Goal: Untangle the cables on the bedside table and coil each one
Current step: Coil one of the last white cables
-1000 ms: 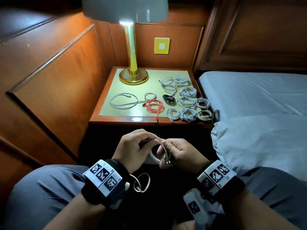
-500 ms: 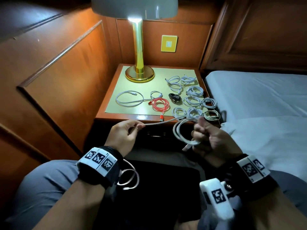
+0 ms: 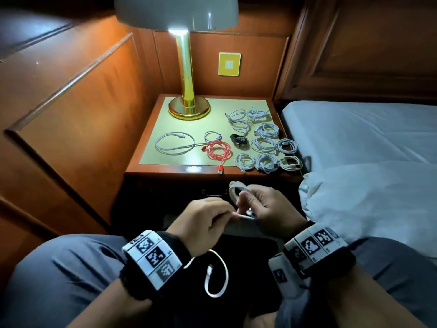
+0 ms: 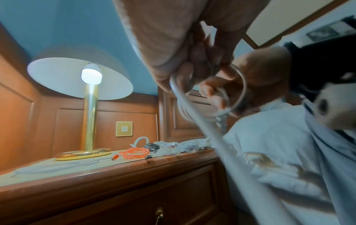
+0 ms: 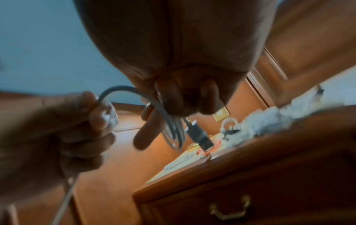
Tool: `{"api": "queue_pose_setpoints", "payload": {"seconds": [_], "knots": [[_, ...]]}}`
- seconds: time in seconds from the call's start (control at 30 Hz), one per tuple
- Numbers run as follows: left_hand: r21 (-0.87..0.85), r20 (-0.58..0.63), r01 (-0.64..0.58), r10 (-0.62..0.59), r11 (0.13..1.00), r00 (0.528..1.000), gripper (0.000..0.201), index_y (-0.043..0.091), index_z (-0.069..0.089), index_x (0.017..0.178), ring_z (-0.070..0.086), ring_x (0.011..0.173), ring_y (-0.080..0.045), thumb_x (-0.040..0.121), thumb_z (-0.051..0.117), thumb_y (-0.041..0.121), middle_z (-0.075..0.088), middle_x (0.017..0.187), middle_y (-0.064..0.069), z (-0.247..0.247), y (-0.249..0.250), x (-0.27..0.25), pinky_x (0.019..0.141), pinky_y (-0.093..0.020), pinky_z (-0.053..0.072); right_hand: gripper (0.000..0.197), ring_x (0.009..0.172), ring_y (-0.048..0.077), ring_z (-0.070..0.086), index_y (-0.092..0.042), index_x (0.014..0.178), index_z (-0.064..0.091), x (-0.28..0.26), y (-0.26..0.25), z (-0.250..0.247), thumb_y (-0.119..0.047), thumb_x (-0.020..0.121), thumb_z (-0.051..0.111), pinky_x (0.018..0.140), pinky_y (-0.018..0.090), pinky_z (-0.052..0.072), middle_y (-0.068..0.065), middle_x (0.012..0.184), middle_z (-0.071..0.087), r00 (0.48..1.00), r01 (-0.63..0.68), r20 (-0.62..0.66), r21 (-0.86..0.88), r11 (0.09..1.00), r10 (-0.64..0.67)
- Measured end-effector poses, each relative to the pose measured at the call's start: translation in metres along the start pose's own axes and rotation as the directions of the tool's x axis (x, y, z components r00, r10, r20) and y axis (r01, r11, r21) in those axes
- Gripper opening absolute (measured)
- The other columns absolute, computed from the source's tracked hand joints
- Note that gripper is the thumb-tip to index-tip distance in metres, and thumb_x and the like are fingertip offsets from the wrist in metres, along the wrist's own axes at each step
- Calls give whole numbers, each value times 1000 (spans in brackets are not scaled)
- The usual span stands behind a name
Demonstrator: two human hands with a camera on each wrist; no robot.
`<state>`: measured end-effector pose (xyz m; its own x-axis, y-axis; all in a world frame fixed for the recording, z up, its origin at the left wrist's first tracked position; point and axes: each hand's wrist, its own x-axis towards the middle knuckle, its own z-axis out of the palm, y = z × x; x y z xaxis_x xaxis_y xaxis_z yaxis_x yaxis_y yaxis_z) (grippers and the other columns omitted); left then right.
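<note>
Both hands work in front of the bedside table (image 3: 165, 170), above my lap. My right hand (image 3: 264, 208) grips a small coil of white cable (image 3: 235, 189) looped round its fingers; the coil (image 5: 169, 124) and its USB plug (image 5: 220, 115) show in the right wrist view. My left hand (image 3: 205, 218) pinches the free run of the same cable (image 4: 192, 106), whose tail (image 3: 218, 275) hangs below the wrist. On the table lie a loose white loop (image 3: 175, 143), a red cable (image 3: 217, 150), a black cable (image 3: 238, 139) and several coiled white cables (image 3: 266, 147).
A brass lamp (image 3: 188, 107) stands at the back of the table under a white shade. Wood panelling closes the left side and back. A bed (image 3: 354, 133) with a white duvet (image 3: 369, 200) lies to the right. A drawer handle (image 5: 229, 208) sits below the tabletop.
Half a second ago the hands were apart with the cable stretched between them near the table edge. They have come back together lower down, and another turn lies on the coil.
</note>
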<state>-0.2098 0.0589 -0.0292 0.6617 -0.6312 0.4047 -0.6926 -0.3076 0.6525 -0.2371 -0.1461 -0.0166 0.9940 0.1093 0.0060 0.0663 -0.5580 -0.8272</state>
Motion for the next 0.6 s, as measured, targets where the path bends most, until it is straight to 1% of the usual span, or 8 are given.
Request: {"api": "queue_pose_setpoints", "payload": {"seconds": [0.1,0.17,0.23,0.33,0.4,0.47,0.53,0.6], "knots": [[51,-133,56,-49,997,990,20,13,71,88,63,74,-8,98,58,24,67,80,7,-10,-8,-1,71,-25,51,38,49,11,53,-8,81,63,0,-6,6,-26,107,42,54,21,41,4,54,61,963,-181,242,263,948,117],[57,-158,81,-72,995,985,25,13,72,88,64,75,-9,98,55,30,68,80,7,-13,-13,-3,71,-28,52,41,41,11,38,-8,76,61,-1,-11,7,-29,106,42,43,21,29,0,49,46,946,-269,275,378,886,170],[62,-164,73,-62,995,985,27,13,72,87,63,72,-10,97,57,34,68,78,6,-15,-17,-2,69,-27,51,46,43,13,25,-14,66,57,-1,-13,5,-38,103,43,44,27,15,-2,49,35,937,-314,285,434,845,202],[89,-178,75,-58,993,982,22,12,70,86,60,69,-9,96,63,31,65,76,5,-20,-22,1,66,-21,48,47,43,9,22,-19,59,51,-3,-15,2,-48,96,55,40,21,18,-3,54,30,919,-373,317,513,773,232],[119,-197,90,-65,989,978,17,11,69,88,59,71,-11,96,64,24,66,78,3,-23,-29,2,69,-19,47,42,44,8,22,-22,57,50,-5,-15,0,-45,91,58,41,20,18,-5,54,29,917,-379,344,586,716,204],[143,-205,142,-111,980,972,10,11,68,89,59,74,-11,97,64,17,65,81,4,-28,-40,1,71,-20,47,40,45,11,16,-24,56,48,-7,-15,-4,-45,89,56,48,29,10,-6,51,27,913,-390,362,646,656,186],[137,-188,251,-223,958,956,11,16,66,88,57,75,-10,98,62,14,63,83,6,-30,-51,-1,72,-20,44,42,49,16,9,-24,55,47,-9,-16,-8,-46,90,54,58,36,6,-7,50,23,911,-405,367,705,582,190],[140,-162,330,-307,934,938,15,23,64,87,58,75,-11,100,58,20,62,82,7,-26,-60,-5,72,-23,46,43,52,18,7,-23,56,49,-11,-16,-12,-50,88,57,63,39,4,-6,51,22,912,-408,364,753,517,190]]}}
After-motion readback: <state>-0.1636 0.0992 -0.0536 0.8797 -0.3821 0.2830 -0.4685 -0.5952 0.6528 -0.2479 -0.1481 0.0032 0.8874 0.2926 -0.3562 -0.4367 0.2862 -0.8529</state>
